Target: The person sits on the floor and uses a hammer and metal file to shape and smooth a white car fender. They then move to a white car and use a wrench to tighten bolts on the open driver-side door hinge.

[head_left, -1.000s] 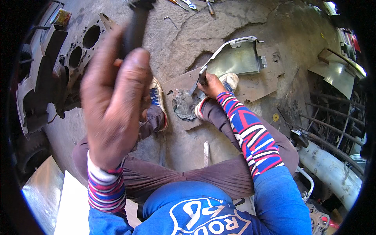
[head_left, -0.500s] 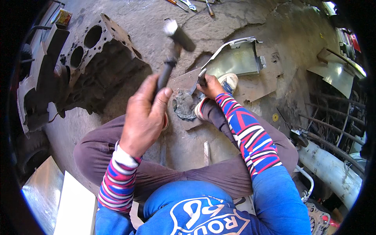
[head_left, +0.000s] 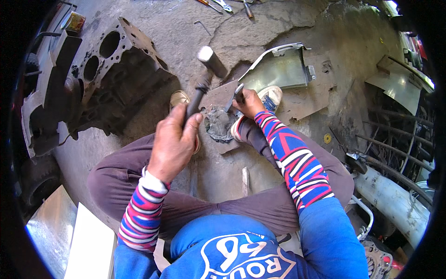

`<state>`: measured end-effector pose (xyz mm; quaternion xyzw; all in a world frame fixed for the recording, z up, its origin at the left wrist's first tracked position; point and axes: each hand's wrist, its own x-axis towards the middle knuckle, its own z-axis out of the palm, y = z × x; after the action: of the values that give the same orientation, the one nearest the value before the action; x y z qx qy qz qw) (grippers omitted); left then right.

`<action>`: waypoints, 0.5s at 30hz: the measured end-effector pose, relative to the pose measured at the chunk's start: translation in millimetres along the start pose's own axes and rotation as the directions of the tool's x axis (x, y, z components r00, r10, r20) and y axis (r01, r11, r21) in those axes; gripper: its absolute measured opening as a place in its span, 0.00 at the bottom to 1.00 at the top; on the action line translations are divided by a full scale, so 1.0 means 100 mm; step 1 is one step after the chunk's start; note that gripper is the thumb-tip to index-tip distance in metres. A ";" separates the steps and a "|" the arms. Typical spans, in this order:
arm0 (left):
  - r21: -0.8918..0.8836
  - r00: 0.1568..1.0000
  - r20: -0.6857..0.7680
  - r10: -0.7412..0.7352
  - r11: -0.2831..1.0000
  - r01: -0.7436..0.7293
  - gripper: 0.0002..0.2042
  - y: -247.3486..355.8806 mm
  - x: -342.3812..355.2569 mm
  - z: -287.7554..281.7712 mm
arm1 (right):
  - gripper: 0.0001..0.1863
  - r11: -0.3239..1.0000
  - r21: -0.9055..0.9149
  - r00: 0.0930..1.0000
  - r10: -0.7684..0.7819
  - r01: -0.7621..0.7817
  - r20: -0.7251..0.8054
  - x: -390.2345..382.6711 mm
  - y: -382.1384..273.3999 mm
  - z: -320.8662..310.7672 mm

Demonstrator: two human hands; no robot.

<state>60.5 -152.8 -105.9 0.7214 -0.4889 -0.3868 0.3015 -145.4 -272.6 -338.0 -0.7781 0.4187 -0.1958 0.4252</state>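
Note:
My left hand [head_left: 173,143] is closed around the dark handle of a hammer [head_left: 213,61], raised over the floor. Its heavy head has a bright striking face and is a little blurred. In my right hand [head_left: 251,103] is a flat metal chisel [head_left: 229,105], gripped near its top. The chisel slants down to a round, dirty grey part [head_left: 218,125] with a ragged rim, lying between my feet. Its lower end is at that part's upper right edge; I cannot tell whether it touches. The hammer head is up and left of the chisel, apart from it.
An engine block [head_left: 125,69] stands at the left. A curved sheet-metal panel [head_left: 278,67] lies beyond my right shoe [head_left: 272,96], on a flat brown sheet [head_left: 306,102]. Hand tools [head_left: 248,9] and a hex key [head_left: 202,27] are at the far side. A metal rack [head_left: 399,139] and a white cylinder [head_left: 390,200] stand right.
My left hand and the hammer have come down slightly, with the hammer head nearer the chisel. The hex key behind it now shows fully. My right hand has barely moved.

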 end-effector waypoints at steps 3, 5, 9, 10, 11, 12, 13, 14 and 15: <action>-0.277 0.994 -0.111 -0.002 0.960 -0.029 0.07 0.37 -0.07 -0.17 | 0.13 1.000 0.009 1.000 -0.006 0.006 -0.002 0.01 0.04 0.00; -0.453 0.974 -0.224 0.013 0.884 -0.116 0.10 0.58 -0.09 -0.21 | 0.13 0.999 0.035 0.999 0.039 -0.039 -0.007 0.02 0.06 0.00; -0.517 0.933 -0.251 0.257 0.779 -0.354 0.15 0.76 -0.04 -0.19 | 0.12 0.996 0.044 0.996 0.071 -0.073 0.050 0.02 0.06 -0.02; -0.498 0.941 -0.234 0.245 0.801 -0.333 0.17 0.78 -0.05 -0.18 | 0.12 0.995 0.046 0.994 0.086 -0.089 0.061 0.02 0.06 -0.02; -0.475 0.943 -0.279 0.181 0.828 -0.299 0.17 0.79 -0.08 -0.18 | 0.12 0.993 0.047 0.992 0.101 -0.105 0.069 0.01 0.06 -0.02; -0.456 0.935 -0.322 0.148 0.841 -0.290 0.17 0.79 -0.12 -0.17 | 0.14 0.990 0.004 0.985 0.143 -0.144 0.097 0.02 0.05 -0.03; -0.451 0.920 -0.366 0.139 0.838 -0.307 0.17 0.77 -0.14 -0.17 | 0.14 0.990 0.006 0.985 0.138 -0.139 0.101 0.01 0.05 -0.03; -0.531 0.906 -0.395 0.152 0.767 -0.360 0.17 0.72 -0.17 -0.15 | 0.14 0.989 0.000 0.983 0.147 -0.148 0.107 0.01 0.04 -0.03; -0.491 0.892 -0.380 0.244 0.764 -0.418 0.17 0.66 -0.20 -0.15 | 0.14 0.987 -0.003 0.979 0.160 -0.161 0.127 0.01 0.03 -0.02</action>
<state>37.2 -156.1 -39.2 0.5505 -0.4241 -0.3414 0.6329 -147.8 -275.7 -339.2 -0.7511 0.4514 -0.1126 0.4683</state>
